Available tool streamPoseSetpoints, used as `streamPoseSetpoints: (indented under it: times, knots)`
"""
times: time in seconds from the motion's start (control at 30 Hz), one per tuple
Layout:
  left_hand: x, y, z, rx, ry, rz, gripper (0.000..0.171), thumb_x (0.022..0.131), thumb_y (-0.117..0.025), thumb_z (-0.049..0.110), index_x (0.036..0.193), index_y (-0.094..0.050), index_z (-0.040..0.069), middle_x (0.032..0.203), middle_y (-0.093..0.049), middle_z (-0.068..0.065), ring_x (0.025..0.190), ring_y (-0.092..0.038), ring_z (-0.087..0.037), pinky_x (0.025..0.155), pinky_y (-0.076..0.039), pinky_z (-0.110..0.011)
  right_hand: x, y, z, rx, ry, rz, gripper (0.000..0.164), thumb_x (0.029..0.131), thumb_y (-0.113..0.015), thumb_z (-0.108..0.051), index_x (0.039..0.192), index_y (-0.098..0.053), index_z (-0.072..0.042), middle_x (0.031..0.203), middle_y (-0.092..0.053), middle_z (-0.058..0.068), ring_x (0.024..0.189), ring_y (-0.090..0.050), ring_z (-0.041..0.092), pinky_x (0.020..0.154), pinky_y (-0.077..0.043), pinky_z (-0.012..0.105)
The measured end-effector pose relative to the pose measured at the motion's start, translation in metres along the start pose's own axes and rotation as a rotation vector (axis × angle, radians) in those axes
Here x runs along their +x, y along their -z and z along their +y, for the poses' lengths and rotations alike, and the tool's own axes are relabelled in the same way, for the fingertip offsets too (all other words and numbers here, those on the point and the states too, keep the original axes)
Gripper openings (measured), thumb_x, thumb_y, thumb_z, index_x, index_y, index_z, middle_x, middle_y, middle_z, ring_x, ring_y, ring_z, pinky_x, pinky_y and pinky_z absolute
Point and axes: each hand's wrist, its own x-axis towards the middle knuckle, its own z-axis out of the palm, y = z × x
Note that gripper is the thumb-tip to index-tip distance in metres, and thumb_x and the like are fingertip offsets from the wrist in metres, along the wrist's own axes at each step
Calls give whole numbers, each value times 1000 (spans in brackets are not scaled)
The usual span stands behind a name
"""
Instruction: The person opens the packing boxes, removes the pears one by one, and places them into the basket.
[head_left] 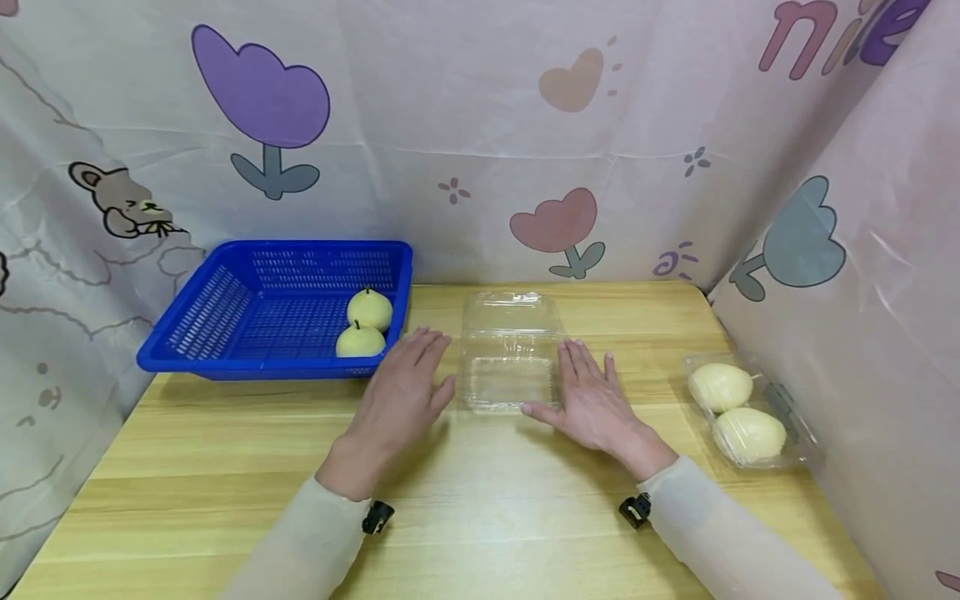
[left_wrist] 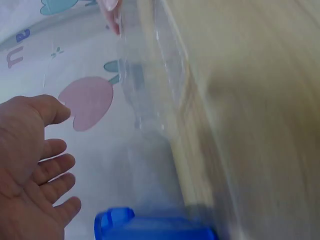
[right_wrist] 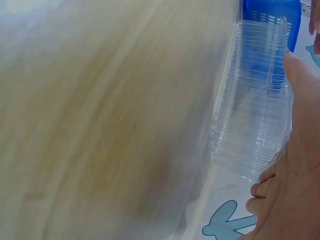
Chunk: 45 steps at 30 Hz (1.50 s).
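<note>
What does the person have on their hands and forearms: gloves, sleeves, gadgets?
The left hand and right hand wear no gloves. The left sleeve and right sleeve are plain, off-white and wrist-length. A small black device sits at each wrist.

The head view is bright — wrist views blur the tabletop [right_wrist: 110,120].

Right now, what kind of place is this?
Probably a little indoor work corner: there's a wooden table, a flower-printed sheet hanging behind it, and a blue basket with two round fruits inside. I can't tell what building it's in.
</note>
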Motion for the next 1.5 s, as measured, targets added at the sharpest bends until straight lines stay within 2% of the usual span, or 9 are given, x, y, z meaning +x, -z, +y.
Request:
streamPoseSetpoints:
  times: [0.1, 0.23, 0.33, 0.57, 0.67, 0.8, 0.97, 1.27, 1.5]
  knots:
    - [-1, 4, -8, 44, 12, 43, 56, 100, -72, 24, 145, -57, -5, 147, -60, -23, 149, -46, -41, 126, -31, -59, -1, 0, 4, 2, -3, 2, 127, 88, -37, -94, 166, -13, 4, 175, -11, 24, 162, -12, 43, 126, -6, 73]
    - [-4, 6, -17, 76, 83, 14, 60, 99, -73, 25, 147, -55, -6, 150, -56, -26, 151, -42, -43, 126, -27, -64, -2, 1, 7, 1, -8, 5, 127, 89, -38, -93, 166, -14, 5, 175, -11, 24, 162, -12, 43, 126, -6, 74]
    - [-7, 5, -21, 76, 97, 2, 59, 98, -74, 23, 144, -56, -8, 151, -55, -28, 150, -42, -45, 127, -26, -64, -3, 1, 10, -2, -11, 5, 127, 89, -38, -92, 166, -14, 5, 174, -12, 25, 162, -12, 43, 126, -5, 73]
    - [-10, -3, -18, 56, 46, -4, 48, 98, -72, 20, 137, -63, -6, 148, -58, -25, 149, -45, -44, 129, -26, -58, -4, 5, 15, -12, -20, 7, 128, 88, -35, -94, 166, -14, 5, 174, -11, 24, 162, -12, 43, 127, -5, 73]
    - [-9, -6, -15, 64, 22, -22, 46, 99, -70, 21, 137, -64, -4, 148, -59, -23, 148, -46, -42, 129, -25, -57, -5, 6, 17, -19, -26, 3, 129, 87, -32, -95, 166, -14, 5, 174, -11, 25, 162, -12, 43, 126, -4, 73]
    - [-5, -10, -9, 71, 17, -46, 47, 100, -69, 24, 140, -63, -1, 150, -58, -21, 150, -45, -40, 130, -23, -58, -5, 8, 20, -12, -40, -7, 127, 89, -35, -94, 166, -13, 5, 174, -11, 25, 163, -11, 42, 126, -2, 72]
    - [2, -20, 3, 61, 8, -123, 50, 102, -65, 26, 145, -60, 0, 154, -55, -21, 152, -41, -40, 130, -25, -57, -5, 9, 25, -11, -56, -12, 124, 91, -40, -90, 166, -13, 5, 175, -11, 24, 163, -10, 42, 126, -1, 73]
    - [14, -52, 25, 60, -65, -328, 68, 103, -66, 29, 160, -41, 2, 167, -38, -20, 157, -34, -37, 130, -27, -50, -6, 9, 32, -15, -77, -8, 129, 88, -33, -95, 166, -13, 6, 174, -12, 25, 163, -11, 42, 126, -2, 74]
    - [19, -68, 34, 43, -103, -375, 78, 102, -69, 31, 164, -32, 3, 172, -27, -20, 158, -32, -35, 128, -32, -48, -8, 12, 40, -32, -121, -8, 124, 92, -43, -88, 165, -14, 8, 173, -13, 27, 162, -11, 45, 126, -2, 74]
